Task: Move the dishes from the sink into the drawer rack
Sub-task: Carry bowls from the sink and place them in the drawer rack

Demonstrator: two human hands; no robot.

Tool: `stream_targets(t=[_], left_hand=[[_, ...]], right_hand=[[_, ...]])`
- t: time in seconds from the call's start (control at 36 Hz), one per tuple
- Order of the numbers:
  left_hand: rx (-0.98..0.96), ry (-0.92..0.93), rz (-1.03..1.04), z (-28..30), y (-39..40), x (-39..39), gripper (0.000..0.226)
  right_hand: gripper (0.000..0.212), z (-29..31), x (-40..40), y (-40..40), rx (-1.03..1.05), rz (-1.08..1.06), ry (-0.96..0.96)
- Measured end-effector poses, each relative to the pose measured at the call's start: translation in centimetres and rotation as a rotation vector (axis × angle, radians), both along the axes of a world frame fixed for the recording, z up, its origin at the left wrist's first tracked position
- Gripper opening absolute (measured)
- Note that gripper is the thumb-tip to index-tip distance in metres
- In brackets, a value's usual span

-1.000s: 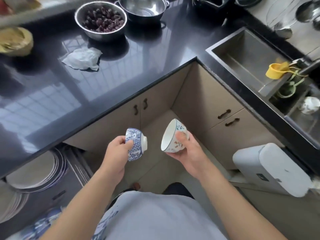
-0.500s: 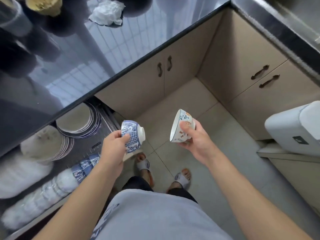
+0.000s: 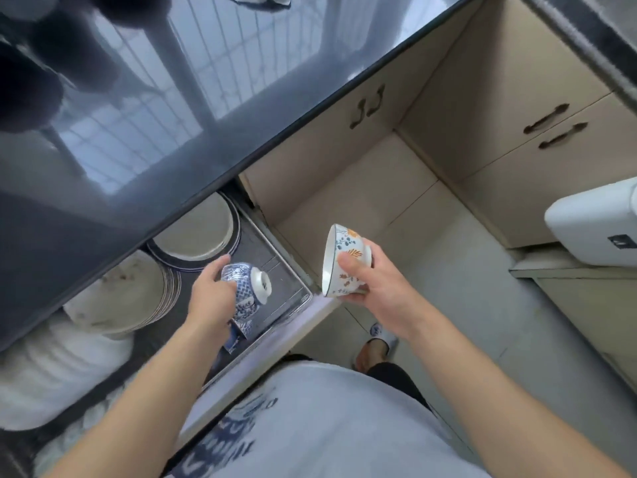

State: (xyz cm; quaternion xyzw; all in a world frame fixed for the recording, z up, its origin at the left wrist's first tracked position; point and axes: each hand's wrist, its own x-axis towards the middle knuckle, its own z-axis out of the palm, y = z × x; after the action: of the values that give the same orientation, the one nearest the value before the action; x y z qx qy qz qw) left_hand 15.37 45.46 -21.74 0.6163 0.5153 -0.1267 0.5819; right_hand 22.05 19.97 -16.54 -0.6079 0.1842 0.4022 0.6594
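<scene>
Midway, by the look: left hand (image 3: pixel 210 301) grips a blue-patterned bowl (image 3: pixel 246 291) over the open drawer rack (image 3: pixel 293 288), right hand (image 3: pixel 374 288) grips a floral bowl (image 3: pixel 341 260) just beside it. Plate stacks (image 3: pixel 193 232) already racked; both bowls not yet placed, sink out of view.

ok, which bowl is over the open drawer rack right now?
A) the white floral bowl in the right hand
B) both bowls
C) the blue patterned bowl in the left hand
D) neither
C: the left hand holds the blue patterned bowl above the drawer rack, while the right hand holds the white floral bowl out over the floor.
</scene>
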Motion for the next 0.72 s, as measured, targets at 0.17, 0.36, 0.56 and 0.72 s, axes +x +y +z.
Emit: stream_targets(t=[0.17, 0.36, 0.56, 0.72], left_hand=[[-0.301, 0.109, 0.106, -5.5, 2.5, -0.8, 0.052], [-0.299, 0.179, 0.068, -11.6, 2.5, -1.6, 0.051], [-0.209, 0.198, 0.010, -15.0, 1.9, -1.4, 0.054], [-0.169, 0.200, -0.070, -16.3, 1.9, -0.9, 0.053]], right_hand=[[0.081, -2.6, -1.7, 6.2, -0.105, 0.118, 0.029], [0.084, -6.9, -2.0, 9.5, -0.170, 0.212, 0.099], [0.087, -9.9, -2.4, 10.7, -0.244, 0.330, 0.094], [0.086, -10.6, -3.5, 12.0, -0.290, 0.309, 0.073]])
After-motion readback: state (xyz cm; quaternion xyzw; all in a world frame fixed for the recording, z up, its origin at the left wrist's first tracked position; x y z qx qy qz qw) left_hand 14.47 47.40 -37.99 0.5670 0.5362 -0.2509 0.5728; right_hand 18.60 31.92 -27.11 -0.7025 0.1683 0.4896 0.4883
